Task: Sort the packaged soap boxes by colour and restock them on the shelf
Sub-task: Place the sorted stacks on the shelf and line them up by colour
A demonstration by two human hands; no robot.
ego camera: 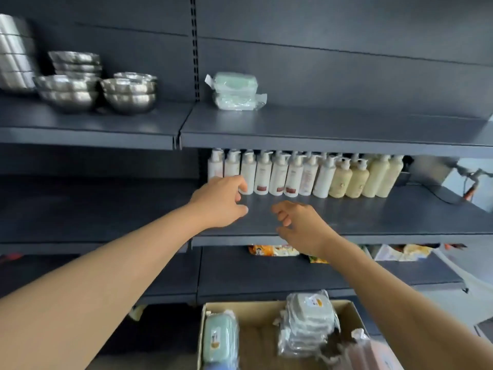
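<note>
Head view: a person faces dark grey shop shelving, both bare arms stretched forward.
Left hand (221, 200): held over the front of the middle shelf (373, 217), fingers loosely curled, nothing in it; its fingertips are just in front of the leftmost pump bottles.
Right hand (298, 227): also over the middle shelf, near the front lip, fingers loosely curled and holding nothing; it is close to the left hand, not touching it.
Green soap boxes on the shelf (236, 92): two pale green boxes in clear wrap, stacked one on the other on the upper shelf (346, 126), near its left end and by the back panel.
Cardboard box (261, 309): open, at the bottom of the view below the arms.
Green soap box in the carton (220, 339): one wrapped pale green box standing on edge against the left wall.
Grey soap boxes (309, 324): a wrapped stack on edge in the middle of the carton.
Pink soap box (373, 353): blurred, at the carton's right corner.
Pump bottles (304, 174): a row along the back of the middle shelf, white on the left, cream on the right.
Steel bowls (96, 84): stacked on the upper shelf at the left.
Snack packets (274, 250): on the shelf below, partly hidden.
</note>
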